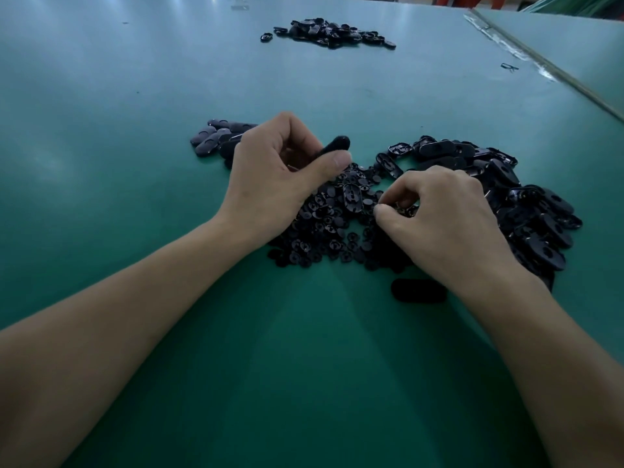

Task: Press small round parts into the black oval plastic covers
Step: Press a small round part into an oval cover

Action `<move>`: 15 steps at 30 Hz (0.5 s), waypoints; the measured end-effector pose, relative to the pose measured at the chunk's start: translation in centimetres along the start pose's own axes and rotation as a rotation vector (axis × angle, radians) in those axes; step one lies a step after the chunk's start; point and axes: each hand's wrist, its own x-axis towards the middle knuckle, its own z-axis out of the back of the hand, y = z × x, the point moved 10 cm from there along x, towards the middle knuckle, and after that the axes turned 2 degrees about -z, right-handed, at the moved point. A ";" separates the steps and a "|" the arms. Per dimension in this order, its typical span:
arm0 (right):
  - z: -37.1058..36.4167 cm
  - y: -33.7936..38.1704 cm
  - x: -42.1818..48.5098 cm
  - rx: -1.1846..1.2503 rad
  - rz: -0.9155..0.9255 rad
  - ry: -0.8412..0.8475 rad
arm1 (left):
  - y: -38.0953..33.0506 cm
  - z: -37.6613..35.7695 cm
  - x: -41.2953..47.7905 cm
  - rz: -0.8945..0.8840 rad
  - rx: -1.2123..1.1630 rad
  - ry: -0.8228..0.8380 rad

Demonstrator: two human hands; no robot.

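Note:
My left hand grips a black oval cover between thumb and fingers, its far end sticking out above the table. Beneath and between both hands spreads a heap of small round parts, with one oval cover lying open side up on it. My right hand rests on the right side of that heap, thumb and forefinger pinched together on the round parts; what sits between the fingertips is too small to make out. A pile of oval covers lies to the right.
A small group of oval covers lies behind my left hand. One dark cover sits alone under my right wrist. Another pile of black covers lies far back on the green table. A seam strip runs along the right.

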 end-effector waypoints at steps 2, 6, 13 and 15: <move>-0.3 0.0 0.0 -0.003 0.011 0.018 | 0.0 -0.1 0.1 -0.009 0.006 0.017; -0.4 0.3 0.0 -0.010 0.024 0.008 | -0.1 -0.7 0.1 -0.023 0.056 0.074; -0.4 0.4 0.2 0.073 0.058 0.002 | -0.5 -0.7 -0.1 -0.052 0.054 0.052; -0.2 0.6 0.2 0.108 0.070 -0.021 | -0.5 -0.5 -0.1 -0.055 0.053 0.044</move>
